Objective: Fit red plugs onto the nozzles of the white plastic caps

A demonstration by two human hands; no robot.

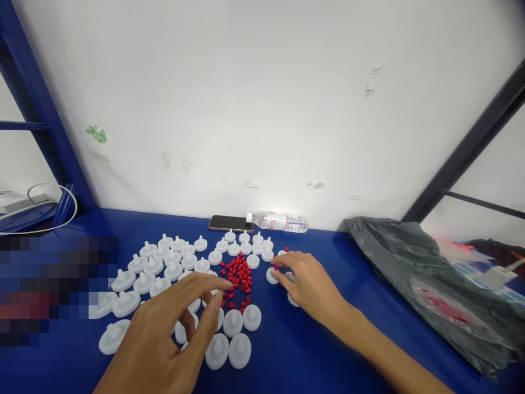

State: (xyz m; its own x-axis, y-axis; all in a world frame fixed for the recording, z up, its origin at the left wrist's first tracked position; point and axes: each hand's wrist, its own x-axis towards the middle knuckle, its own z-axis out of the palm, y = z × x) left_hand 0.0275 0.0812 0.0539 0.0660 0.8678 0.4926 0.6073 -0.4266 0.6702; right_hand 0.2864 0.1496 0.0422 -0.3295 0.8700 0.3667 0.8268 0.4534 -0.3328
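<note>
My right hand (308, 279) is to the right of the red pile, with thumb and index finger closed around a small red cap (275, 267) on the stem of a white disc (271, 276). Other white discs lie partly hidden beneath this hand, and one behind it bears a red cap (286, 249). Over the near white discs hovers my left hand (176, 323), fingers curved, thumb and index tips slightly apart beside the loose red caps (238, 271). No held piece shows between those tips. Many stemmed white discs (173, 271) spread across the left side, some covered by this hand.
A dark phone (231, 223) and a clear water bottle (279, 221) lie by the wall on the blue table (328, 350). A grey plastic bag (394, 262) covers the right side, with a clear packet of red pieces (447, 306) on it. Blue frame posts stand left.
</note>
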